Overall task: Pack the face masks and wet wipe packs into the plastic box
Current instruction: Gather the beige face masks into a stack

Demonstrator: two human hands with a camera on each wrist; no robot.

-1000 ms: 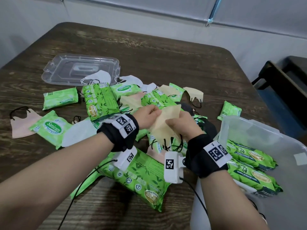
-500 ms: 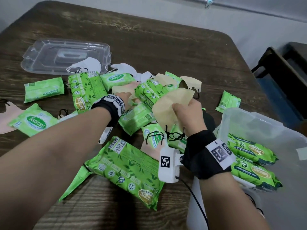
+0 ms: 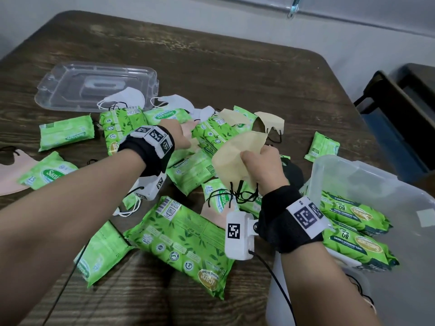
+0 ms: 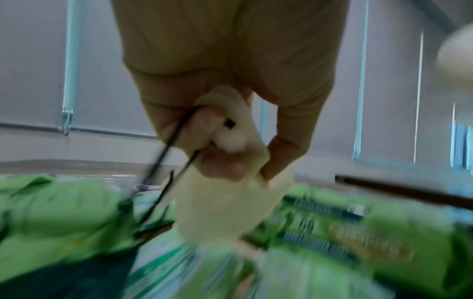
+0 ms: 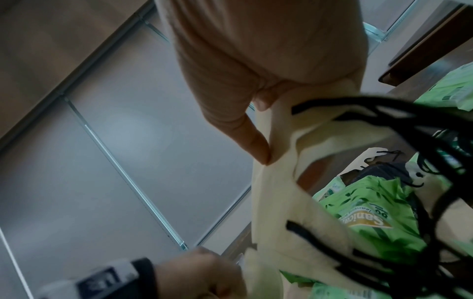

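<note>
My right hand (image 3: 261, 165) pinches a small stack of beige face masks (image 3: 235, 156) above the pile, their black ear loops (image 3: 235, 196) dangling. The right wrist view shows the thumb (image 5: 258, 149) pressed on the cream mask (image 5: 281, 202). My left hand (image 3: 183, 135) reaches into the pile; in the left wrist view its curled fingers (image 4: 225, 145) grip another cream mask (image 4: 220, 214) by its black loop. The clear plastic box (image 3: 353, 175) stands at the right, holding green wet wipe packs (image 3: 353, 215).
Several green wipe packs lie scattered, a large one (image 3: 183, 241) nearest me. White masks (image 3: 129, 97), a beige mask (image 3: 270, 121), a pink one (image 3: 11, 175) and a black one (image 3: 293, 172) lie around. The clear lid (image 3: 94, 85) sits at the back left. A dark chair (image 3: 400, 109) stands beyond the table's right edge.
My left hand let go of the beige stack, reached forward into the pile and took hold of another cream mask. My right hand kept the stack and lifted it slightly.
</note>
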